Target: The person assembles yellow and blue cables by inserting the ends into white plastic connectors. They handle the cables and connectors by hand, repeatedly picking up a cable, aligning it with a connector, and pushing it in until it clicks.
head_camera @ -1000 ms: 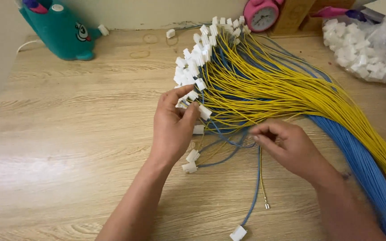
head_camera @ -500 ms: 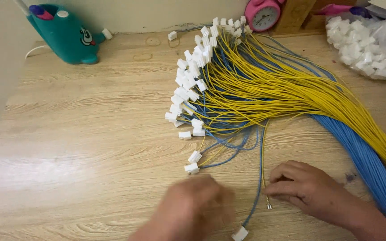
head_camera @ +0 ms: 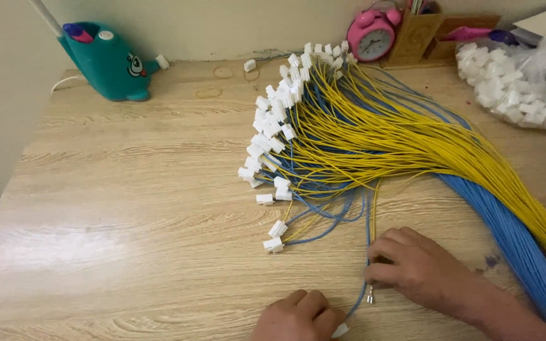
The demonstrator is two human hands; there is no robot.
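A single blue wire [head_camera: 366, 249] ran down the near part of the wooden table [head_camera: 127, 189], away from the big fan of wires, and ended between the two hands close to the bottom edge of the view. Just beside it hung a bare metal terminal [head_camera: 370, 295] on a yellow wire [head_camera: 374, 208]. The right hand [head_camera: 421, 268] lay knuckles up on the table with its fingers curled in, the fingertips pinching the blue wire just above that terminal. The left hand [head_camera: 298, 316] sat at the bottom edge, half cut off, closed into a loose fist; a small white connector [head_camera: 340, 329] showed at its fingertips where the blue wire arrived, though whether the fingers actually gripped it could not be told. Above the hands spread the bundle of yellow wires [head_camera: 412, 139] and blue wires [head_camera: 513, 233], sweeping from the right edge up toward the middle, each tipped with a white connector in a ragged row [head_camera: 273, 136]. At the back stood a teal cartoon-faced holder [head_camera: 110, 63] on the left, a pink alarm clock [head_camera: 371, 35] near the centre, and a clear bag of white parts [head_camera: 526, 79] at the far right.
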